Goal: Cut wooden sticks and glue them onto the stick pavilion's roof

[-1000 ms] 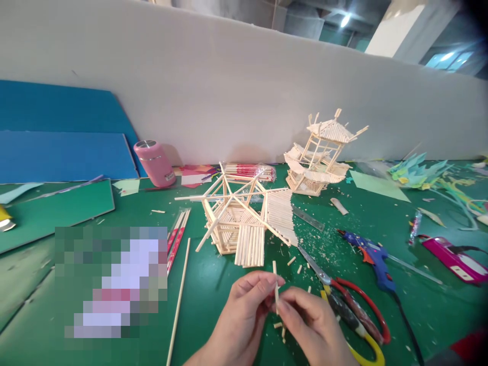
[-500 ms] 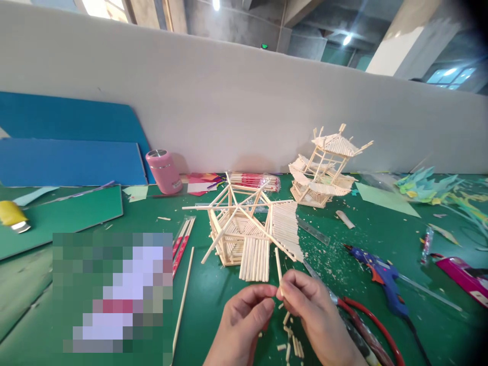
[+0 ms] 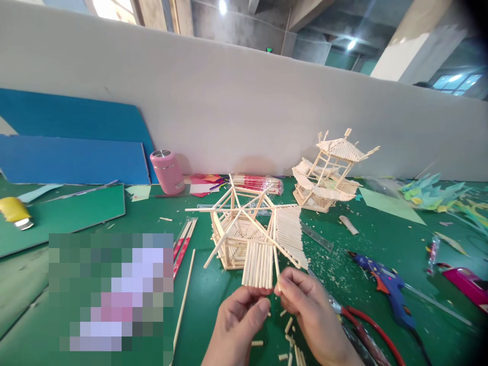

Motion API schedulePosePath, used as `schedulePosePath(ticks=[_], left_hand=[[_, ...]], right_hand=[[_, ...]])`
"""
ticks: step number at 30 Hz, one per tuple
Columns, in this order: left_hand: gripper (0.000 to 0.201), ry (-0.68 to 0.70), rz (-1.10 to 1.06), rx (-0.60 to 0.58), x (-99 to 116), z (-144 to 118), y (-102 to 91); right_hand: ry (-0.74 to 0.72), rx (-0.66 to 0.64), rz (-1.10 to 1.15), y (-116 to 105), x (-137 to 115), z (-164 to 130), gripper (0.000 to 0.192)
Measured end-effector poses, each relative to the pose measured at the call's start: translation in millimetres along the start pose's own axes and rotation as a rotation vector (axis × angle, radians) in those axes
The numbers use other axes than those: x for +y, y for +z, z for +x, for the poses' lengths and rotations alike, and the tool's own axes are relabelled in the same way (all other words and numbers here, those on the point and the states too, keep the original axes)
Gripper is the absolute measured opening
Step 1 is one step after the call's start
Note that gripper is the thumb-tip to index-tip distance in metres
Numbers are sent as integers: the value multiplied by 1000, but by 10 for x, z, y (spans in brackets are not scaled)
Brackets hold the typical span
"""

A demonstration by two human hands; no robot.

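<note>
Two hands near the table's [image 3: 213, 300] front edge: right hand [image 3: 308, 310] pinching a short stick [image 3: 276, 262] upright against the hexagonal stick model [image 3: 247, 239], apparently for fitting; left hand [image 3: 238, 317] loosely curled, empty.

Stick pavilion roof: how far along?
Done: the hexagonal stick frame stands with its spokes, and two panels of side-by-side sticks are on it. In hand: the right hand pinches a short stick at the front panel's edge; the left hand is close by. Left: the other roof sections show bare spokes. A finished model stands behind.
</note>
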State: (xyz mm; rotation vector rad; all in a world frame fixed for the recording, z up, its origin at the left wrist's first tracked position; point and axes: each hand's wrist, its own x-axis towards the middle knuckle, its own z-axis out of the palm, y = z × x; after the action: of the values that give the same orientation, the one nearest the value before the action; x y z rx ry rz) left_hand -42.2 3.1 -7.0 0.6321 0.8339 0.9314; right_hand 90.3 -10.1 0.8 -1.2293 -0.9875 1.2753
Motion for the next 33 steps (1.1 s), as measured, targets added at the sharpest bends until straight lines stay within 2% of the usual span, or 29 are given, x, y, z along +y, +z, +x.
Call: schedulePosePath(ticks=[12,22,33], left_hand=[[21,-1,-15,62,90,-24,80],[16,-3,19,47,139,-31,89],[22,14,88,111,148,-3,117]], right_hand=[[35,5,0,19,43,21,31],[34,27,-8,-2,35,17,30],[55,19,73,36,32,45,28]])
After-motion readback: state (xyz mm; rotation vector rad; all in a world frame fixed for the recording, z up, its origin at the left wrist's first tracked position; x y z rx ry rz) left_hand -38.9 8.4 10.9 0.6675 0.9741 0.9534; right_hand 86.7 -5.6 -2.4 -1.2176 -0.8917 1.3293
